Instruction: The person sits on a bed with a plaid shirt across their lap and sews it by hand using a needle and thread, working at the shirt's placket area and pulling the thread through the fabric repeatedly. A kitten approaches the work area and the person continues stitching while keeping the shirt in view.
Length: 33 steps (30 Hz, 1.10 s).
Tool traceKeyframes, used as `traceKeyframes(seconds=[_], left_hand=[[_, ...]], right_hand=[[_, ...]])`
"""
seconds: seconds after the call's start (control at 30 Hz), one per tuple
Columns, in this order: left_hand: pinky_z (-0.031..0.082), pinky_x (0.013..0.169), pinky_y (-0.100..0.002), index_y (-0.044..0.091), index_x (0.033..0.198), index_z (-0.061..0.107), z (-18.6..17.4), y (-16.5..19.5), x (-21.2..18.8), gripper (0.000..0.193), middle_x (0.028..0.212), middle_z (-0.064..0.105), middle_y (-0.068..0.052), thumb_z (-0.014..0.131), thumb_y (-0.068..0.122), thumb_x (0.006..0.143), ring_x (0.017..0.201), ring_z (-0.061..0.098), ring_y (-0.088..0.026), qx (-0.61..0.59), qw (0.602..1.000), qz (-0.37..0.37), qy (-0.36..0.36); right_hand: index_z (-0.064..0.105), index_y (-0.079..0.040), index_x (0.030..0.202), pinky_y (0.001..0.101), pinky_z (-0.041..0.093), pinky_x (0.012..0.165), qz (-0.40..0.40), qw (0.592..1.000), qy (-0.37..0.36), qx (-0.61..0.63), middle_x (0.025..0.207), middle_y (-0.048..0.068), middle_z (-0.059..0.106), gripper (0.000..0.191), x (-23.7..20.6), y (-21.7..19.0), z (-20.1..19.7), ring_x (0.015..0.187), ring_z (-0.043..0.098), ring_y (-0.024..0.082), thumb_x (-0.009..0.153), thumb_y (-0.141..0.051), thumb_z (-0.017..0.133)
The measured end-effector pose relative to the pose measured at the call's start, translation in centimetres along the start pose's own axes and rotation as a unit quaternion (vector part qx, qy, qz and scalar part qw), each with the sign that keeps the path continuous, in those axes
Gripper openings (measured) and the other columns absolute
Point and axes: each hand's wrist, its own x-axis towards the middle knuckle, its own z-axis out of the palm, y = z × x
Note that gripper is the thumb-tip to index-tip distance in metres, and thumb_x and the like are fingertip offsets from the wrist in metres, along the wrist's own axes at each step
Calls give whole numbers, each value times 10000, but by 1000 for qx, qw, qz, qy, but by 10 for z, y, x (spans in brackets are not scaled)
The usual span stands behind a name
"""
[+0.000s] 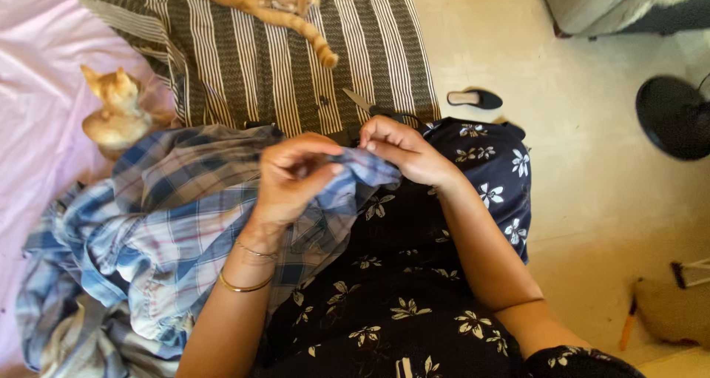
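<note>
Kitten (115, 112) beside plaid shirt (170, 215); scissors (370, 106)

A home, ginger cats (118, 112) on bedding, striped mattress (296, 45), slipper (474, 98) on bare floor (592, 171)

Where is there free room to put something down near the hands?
Bare floor lies right of the floral lap, between the sandal and the fan base. The plaid shirt, left hand, right hand, scissors and cats crowd the left.
</note>
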Motion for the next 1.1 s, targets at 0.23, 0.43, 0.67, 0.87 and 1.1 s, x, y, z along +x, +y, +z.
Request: traceKeyframes(seconds=[0.23,0.43,0.67,0.87,1.1], left_hand=[[493,726,-194,-5,1136,733,-52,10,21,331,958,709,-17,706,-198,868,796,600,-56,0,985,61,162],[494,771,-198,-15,1138,722,-92,31,62,296,966,695,-5,696,-200,908,840,605,-58,41,987,63,144],[520,836,-199,17,1061,732,-93,27,77,283,1057,708,-4,700,-188,869,937,635,-65,206,975,31,79],[537,871,-207,6,1046,738,-61,12,64,258,1065,704,-24,705,-181,871,970,653,-84,204,978,-27,44],[541,778,-200,38,1063,757,-22,12,60,282,1024,715,-31,752,-145,849,907,674,-90,204,978,-47,-10]], right_hand=[[565,-54,1124,226,444,943,-70,994,86,-25,1054,-27,564,44,8,-6,-8,1025,534,71,1099,-68,532],[571,-73,1153,226,458,836,-132,973,184,-42,935,-17,588,55,47,-22,-32,905,565,69,1121,-66,526],[587,-96,1133,200,297,513,-110,973,200,-40,830,48,690,85,46,-34,-91,529,371,42,1110,-71,509],[614,-53,1128,197,363,594,-69,973,218,-24,862,66,680,77,21,-9,-109,650,480,46,1108,-44,540],[733,-59,1050,242,580,772,-87,955,162,-232,982,54,739,156,36,-5,-71,884,700,127,967,53,662]])
